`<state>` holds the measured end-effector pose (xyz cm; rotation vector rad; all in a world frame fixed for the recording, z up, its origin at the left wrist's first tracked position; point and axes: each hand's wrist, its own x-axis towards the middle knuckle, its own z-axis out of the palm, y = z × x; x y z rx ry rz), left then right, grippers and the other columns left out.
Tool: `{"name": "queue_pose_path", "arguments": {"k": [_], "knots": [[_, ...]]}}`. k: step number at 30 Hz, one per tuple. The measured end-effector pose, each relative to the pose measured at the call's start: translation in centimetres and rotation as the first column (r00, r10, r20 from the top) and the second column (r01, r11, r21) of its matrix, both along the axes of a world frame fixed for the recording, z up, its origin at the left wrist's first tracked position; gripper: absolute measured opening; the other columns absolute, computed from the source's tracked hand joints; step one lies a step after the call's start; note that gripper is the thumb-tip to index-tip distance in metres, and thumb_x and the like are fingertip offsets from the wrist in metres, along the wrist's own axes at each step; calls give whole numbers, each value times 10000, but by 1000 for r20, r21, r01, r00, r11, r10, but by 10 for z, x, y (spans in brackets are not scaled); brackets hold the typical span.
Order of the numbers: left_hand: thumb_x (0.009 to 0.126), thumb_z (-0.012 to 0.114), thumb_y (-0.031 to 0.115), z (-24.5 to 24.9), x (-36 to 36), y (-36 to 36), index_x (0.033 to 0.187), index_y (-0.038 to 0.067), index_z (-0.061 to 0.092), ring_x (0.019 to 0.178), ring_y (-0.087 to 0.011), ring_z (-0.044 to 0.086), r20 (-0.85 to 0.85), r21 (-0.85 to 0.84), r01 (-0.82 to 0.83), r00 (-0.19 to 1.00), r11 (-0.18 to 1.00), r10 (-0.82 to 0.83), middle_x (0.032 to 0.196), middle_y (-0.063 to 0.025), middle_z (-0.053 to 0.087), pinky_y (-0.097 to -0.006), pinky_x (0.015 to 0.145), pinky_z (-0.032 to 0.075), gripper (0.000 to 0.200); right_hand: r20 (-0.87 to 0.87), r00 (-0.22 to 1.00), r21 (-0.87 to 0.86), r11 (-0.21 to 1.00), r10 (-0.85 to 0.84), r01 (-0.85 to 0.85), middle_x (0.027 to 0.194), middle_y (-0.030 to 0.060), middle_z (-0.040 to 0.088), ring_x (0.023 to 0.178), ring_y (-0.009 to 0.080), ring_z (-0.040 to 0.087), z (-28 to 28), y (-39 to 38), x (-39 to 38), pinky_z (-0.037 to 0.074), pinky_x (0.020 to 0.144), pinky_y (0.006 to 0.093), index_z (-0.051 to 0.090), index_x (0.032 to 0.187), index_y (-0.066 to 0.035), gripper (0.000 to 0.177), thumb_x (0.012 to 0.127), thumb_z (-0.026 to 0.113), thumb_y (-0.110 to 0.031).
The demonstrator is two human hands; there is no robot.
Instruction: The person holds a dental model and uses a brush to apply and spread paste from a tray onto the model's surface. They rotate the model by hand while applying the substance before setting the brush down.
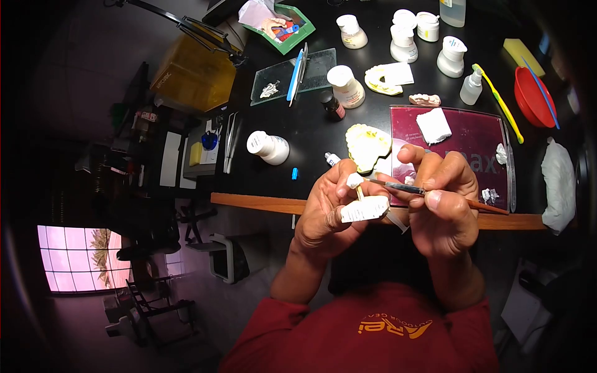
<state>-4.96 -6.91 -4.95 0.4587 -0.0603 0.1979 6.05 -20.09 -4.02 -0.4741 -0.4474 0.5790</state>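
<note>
1. From where I stand, the person sits at the near edge of the black table (283, 118), both hands raised around its wooden front strip.
2. The left hand (326, 214) has its thumb and fingers clamped on a white block (365, 209); a thin post rises from it to a small white piece (354, 181), held up by the near edge.
3. The right hand (451, 205) pinches a slim brush (404, 187) between thumb and fingertips, its red-brown handle slanting toward the near right corner. The tip is right by the small white piece; I can't tell whether they touch.
4. Just beyond the left hand lies a yellow-edged dental cast (367, 148).
5. Toward the right edge, a maroon board (485, 130) carries a folded white pad (433, 125).
6. A white bottle (268, 148) and a blue cap (295, 174) are near the front left corner.
7. A glass slab (320, 69) lies toward the far left corner; a red bowl (528, 96) stands by the right edge.
</note>
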Motion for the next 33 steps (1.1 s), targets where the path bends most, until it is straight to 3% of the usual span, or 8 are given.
{"name": "queue_pose_path", "arguments": {"k": [10, 12, 13, 17, 23, 26, 30, 33], "knots": [[805, 817, 209, -9, 2, -2, 938, 153, 403, 996, -224, 672, 104, -56, 37, 994, 998, -31, 1084, -171, 687, -340, 774, 515, 439, 182, 980, 17, 997, -76, 74, 662, 63, 552, 725, 158, 574, 7, -2, -5, 379, 1062, 496, 568, 842, -55, 107, 751, 577, 0], [837, 786, 229, -10, 1, -1, 935, 163, 396, 942, -210, 681, 143, -97, 68, 988, 993, -54, 1044, -156, 704, -331, 731, 494, 408, 212, 977, 25, 999, -37, 32, 735, 82, 551, 953, 222, 574, 5, -4, -7, 482, 1005, 507, 556, 852, -39, 116, 760, 568, 30], [866, 718, 82, -11, 0, 5, 918, 185, 435, 885, -165, 649, 119, -79, 127, 986, 989, -117, 922, -26, 681, -360, 745, 518, 305, 197, 979, 34, 999, -44, 38, 758, 85, 547, 1034, 244, 549, 9, -2, -13, 525, 971, 504, 543, 851, -40, 108, 758, 566, 11], [847, 723, 37, -5, 6, 3, 891, 133, 444, 913, -168, 654, 212, -223, 232, 960, 947, -185, 888, -95, 662, -338, 777, 538, 298, 258, 964, 40, 998, -63, 55, 841, 92, 547, 1142, 275, 517, 18, -2, -20, 580, 930, 469, 533, 867, -29, 100, 789, 538, 34], [841, 710, -15, -2, 9, 0, 847, 131, 457, 899, -155, 646, 222, -269, 258, 954, 928, -201, 897, -94, 668, -326, 836, 519, 292, 326, 941, 47, 996, -90, 79, 860, 94, 546, 1133, 270, 514, 18, -4, -18, 575, 930, 456, 537, 878, -30, 115, 795, 522, 48], [869, 698, 41, -3, 6, -2, 861, 162, 454, 796, -112, 606, 203, -203, 218, 963, 955, -177, 889, -44, 672, -291, 777, 446, 272, 314, 940, 6, 991, -130, 135, 808, 85, 538, 1063, 254, 517, 19, -10, -18, 599, 819, 353, 542, 884, -49, 134, 778, 545, 34], [911, 671, 144, -3, 6, 0, 883, 183, 444, 649, -76, 514, 211, -96, 219, 958, 971, -195, 879, -7, 676, -267, 657, 335, 232, 552, 789, -105, 916, -271, 388, 721, 54, 499, 954, 217, 471, 16, -33, 2, 474, 806, 303, 536, 857, -62, 113, 755, 579, -39], [973, 564, 142, -7, 7, 3, 857, 181, 439, 587, -98, 483, 209, -79, 208, 960, 975, -188, 877, -33, 686, -287, 635, 352, 175, 732, 594, -157, 766, -333, 623, 681, 37, 523, 838, 182, 467, 12, -51, 19, 427, 782, 299, 559, 804, -52, 116, 697, 586, -13]]}}
